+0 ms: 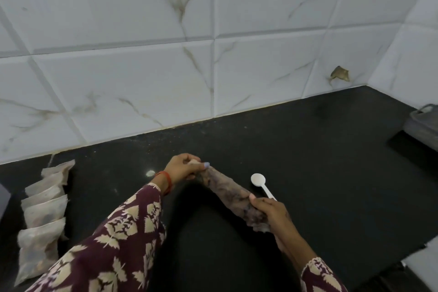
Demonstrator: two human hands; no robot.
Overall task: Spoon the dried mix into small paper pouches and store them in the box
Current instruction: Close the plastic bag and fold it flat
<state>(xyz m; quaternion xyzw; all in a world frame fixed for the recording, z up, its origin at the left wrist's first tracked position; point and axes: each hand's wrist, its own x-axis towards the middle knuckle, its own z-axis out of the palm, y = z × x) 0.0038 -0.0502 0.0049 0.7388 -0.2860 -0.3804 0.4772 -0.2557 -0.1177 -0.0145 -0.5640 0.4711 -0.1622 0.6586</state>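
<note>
A clear bag of dark dried mix (228, 193) is stretched between both hands above the black counter (308, 149). My left hand (183, 167) grips its upper end. My right hand (270, 212) grips its lower end and also holds the handle of a white plastic spoon (259, 181), whose empty bowl points up and away. Several filled paper pouches (43, 211) lie in an overlapping row on the counter at the far left.
A grey lidded box (423, 125) stands at the right edge of the counter. A marbled tiled wall (213, 42) runs behind the counter. A pale object (424, 261) shows at the lower right corner.
</note>
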